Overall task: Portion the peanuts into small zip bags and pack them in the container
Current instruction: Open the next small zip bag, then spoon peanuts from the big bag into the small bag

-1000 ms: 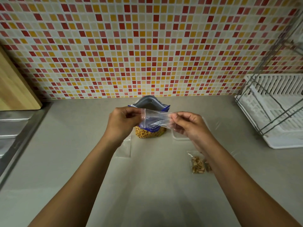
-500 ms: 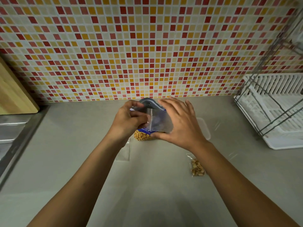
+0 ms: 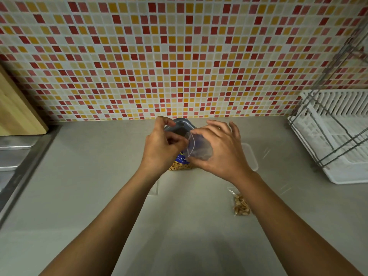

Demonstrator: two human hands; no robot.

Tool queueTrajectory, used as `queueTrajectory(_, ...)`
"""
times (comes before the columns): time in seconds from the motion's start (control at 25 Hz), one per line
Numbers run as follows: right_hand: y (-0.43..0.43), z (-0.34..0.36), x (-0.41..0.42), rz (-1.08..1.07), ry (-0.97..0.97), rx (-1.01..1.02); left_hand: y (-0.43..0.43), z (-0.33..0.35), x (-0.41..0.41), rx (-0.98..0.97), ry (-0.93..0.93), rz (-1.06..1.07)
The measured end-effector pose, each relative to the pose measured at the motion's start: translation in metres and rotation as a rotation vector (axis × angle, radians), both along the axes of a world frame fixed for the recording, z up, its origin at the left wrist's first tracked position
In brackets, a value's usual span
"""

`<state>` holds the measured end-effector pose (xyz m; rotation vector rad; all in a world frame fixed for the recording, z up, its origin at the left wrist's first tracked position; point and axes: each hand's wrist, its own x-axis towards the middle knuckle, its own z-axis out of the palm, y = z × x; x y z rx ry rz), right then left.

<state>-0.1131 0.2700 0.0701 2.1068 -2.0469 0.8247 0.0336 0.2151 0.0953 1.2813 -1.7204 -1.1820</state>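
An open blue peanut bag stands near the tiled wall, mostly hidden behind my hands. In front of it I hold a small clear zip bag with nothing seen inside. My left hand pinches the bag's left edge with curled fingers. My right hand cups the bag from the right, thumb under it and fingers spread. A filled zip bag of peanuts lies on the counter beside my right forearm. A clear plastic container sits behind my right hand, partly hidden.
A flat clear zip bag lies by my left wrist. A white dish rack with a wire frame stands at the right. A wooden board leans at the left above a steel sink edge.
My hands brought the small zip bag up over the peanut bag's mouth. My right hand shifted from pinching its right end to cupping it with spread fingers. The camera tilted slightly.
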Motion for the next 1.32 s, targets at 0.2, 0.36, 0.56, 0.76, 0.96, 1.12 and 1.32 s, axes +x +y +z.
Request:
queueTrajectory(0.2, 0.001, 0.002, -0.007, 0.038, -0.332, -0.047, -0.015, -0.001, 0.012, -0.055, 0.052, 0.094)
queueTrajectory(0.36, 0.0, -0.008, -0.016, 0.054, -0.876, -0.015, -0.048, -0.026, 0.025, -0.102, -0.322, 0.239)
queueTrajectory(0.56, -0.007, -0.027, -0.013, 0.035, -0.975, 0.143, -0.054, -0.031, 0.009, -0.205, -0.386, 0.061)
queueTrajectory(0.76, -0.02, -0.035, -0.014, 0.014, -1.033, 0.24, -0.054, -0.027, -0.013, -0.295, -0.579, -0.163)
queueTrajectory(0.96, -0.024, -0.037, -0.02, 0.027, -1.001, 0.259, -0.055, -0.018, -0.007, -0.284, -0.621, -0.304)
queueTrajectory(1.12, -0.024, -0.041, -0.024, 0.021, -1.026, 0.249, -0.057, -0.021, -0.012, -0.263, -0.455, -0.238)
queueTrajectory(1.32, -0.024, -0.042, -0.025, 0.029, -1.002, 0.258, -0.057, -0.023, -0.01, -0.431, -0.494, -0.232)
